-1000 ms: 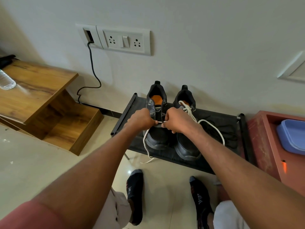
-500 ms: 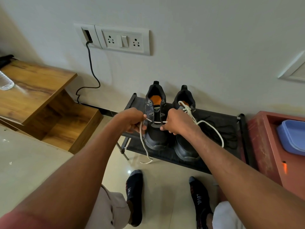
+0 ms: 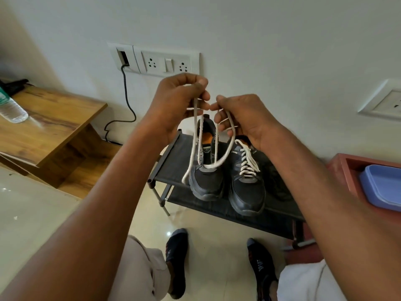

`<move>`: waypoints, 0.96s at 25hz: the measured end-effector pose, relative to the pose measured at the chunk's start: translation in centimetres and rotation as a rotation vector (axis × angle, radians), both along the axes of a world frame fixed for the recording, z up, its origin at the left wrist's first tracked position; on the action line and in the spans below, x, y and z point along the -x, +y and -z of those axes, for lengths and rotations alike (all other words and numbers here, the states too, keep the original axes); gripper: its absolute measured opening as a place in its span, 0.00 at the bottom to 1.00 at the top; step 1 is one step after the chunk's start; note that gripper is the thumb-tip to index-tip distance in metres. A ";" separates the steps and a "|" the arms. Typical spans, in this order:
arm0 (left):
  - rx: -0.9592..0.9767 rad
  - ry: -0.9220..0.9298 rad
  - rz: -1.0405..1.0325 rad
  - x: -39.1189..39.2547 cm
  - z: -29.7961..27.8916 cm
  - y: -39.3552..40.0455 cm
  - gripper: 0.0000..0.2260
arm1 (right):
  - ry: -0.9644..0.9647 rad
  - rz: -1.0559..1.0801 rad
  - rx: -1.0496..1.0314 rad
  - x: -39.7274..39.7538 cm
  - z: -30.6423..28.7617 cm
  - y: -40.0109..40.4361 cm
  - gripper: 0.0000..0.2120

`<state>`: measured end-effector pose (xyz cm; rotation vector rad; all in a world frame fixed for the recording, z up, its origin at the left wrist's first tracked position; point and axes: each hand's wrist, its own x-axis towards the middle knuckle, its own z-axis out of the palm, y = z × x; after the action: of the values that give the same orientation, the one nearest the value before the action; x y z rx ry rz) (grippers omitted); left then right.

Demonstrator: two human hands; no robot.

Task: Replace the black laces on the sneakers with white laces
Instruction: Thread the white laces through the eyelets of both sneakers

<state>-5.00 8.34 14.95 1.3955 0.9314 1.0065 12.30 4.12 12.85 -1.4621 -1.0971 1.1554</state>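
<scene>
On the red shelf (image 3: 345, 168) sits a blue tub (image 3: 382, 187), while both hands, left (image 3: 175, 101) and right (image 3: 243, 118), now lifted higher, pinch the white lace (image 3: 193, 148).

Bare forearms, light beige trousers (image 3: 141, 270), dark printed socks (image 3: 176, 255)

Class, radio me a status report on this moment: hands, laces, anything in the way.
Left hand and right hand each pinch the white lace. Lace through left sneaker lowest eyelets only; right sneaker laced white. Nothing blocking.

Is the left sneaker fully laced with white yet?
No, the left sneaker has white lace only through its lowest eyelets; both hands hold the ends up.
</scene>
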 end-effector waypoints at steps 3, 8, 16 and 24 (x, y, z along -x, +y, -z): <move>-0.110 -0.037 -0.023 0.1 -2.3 -0.5 0.10 | -0.070 0.019 -0.156 0.8 -3.0 -0.9 0.14; -0.319 0.012 -0.054 -0.5 -5.5 -1.2 0.08 | -0.111 0.122 -0.320 1.9 -6.8 -1.8 0.12; -0.481 -0.069 -0.003 -0.6 -7.8 -1.1 0.12 | -0.015 0.172 -0.361 1.4 -8.9 -2.3 0.11; -0.575 0.009 -0.236 -0.7 -4.3 -0.5 0.08 | 0.162 0.128 -0.396 0.4 -7.1 -1.5 0.12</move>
<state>-4.28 7.81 19.27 1.7864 0.8602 1.5302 11.92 2.66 19.96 -1.0942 -1.0339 0.8891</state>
